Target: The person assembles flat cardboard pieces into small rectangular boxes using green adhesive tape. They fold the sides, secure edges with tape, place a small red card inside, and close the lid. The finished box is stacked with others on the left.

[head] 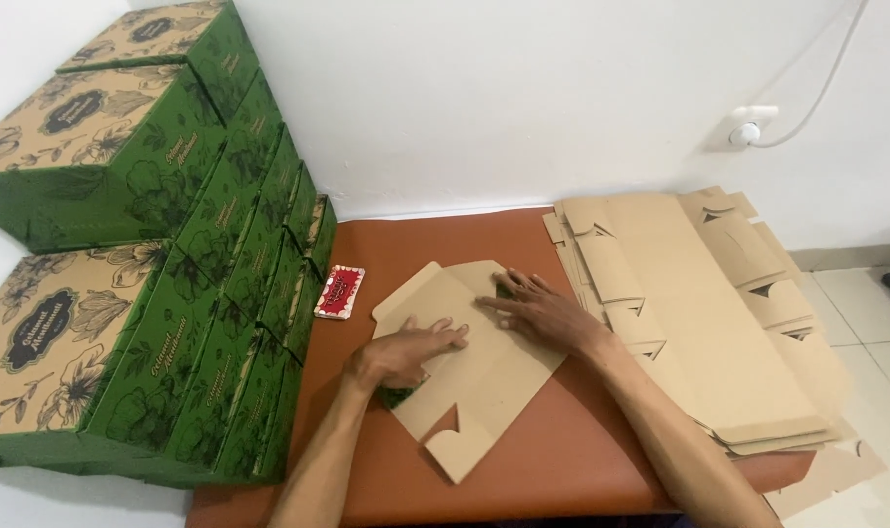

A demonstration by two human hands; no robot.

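Note:
A flat brown cardboard box blank [469,376] lies plain side up on the reddish-brown mat [562,460], with green print showing at its edges. My left hand [401,354] presses flat on its left part, fingers spread. My right hand [538,311] rests palm down on its upper right part, fingers pointing left along a folded flap. Neither hand grips anything; both push down on the cardboard.
Stacked green boxes with floral tan lids [103,293] fill the left side. A small red packet [339,291] lies beside them. A pile of unfolded brown blanks [709,313] sits to the right. On the white wall is a socket with a cable [753,127].

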